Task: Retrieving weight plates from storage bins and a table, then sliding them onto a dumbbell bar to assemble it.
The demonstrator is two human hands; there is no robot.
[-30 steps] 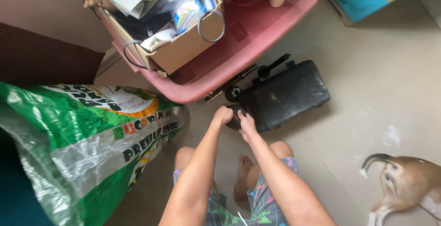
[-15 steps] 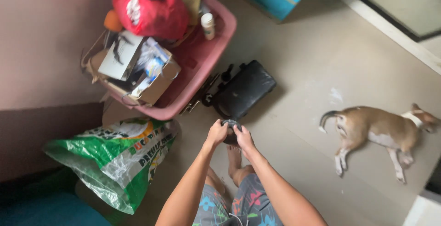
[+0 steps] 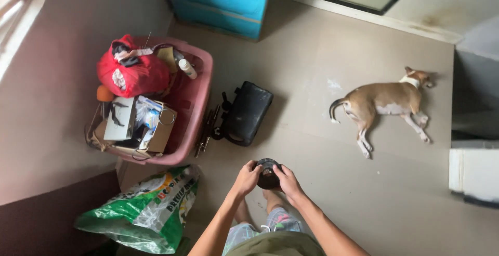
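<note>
Hands meet at the lower middle of the frame: the left hand and right hand each close their grip on a small dark round object, one on either side, so it sits squarely between them, equally near to both. It looks round, with no clear long axis; its opening seems to face up toward the camera. Just above it on the floor lies a black case, beside a pink tub. A dog lies at the right, well apart.
</note>
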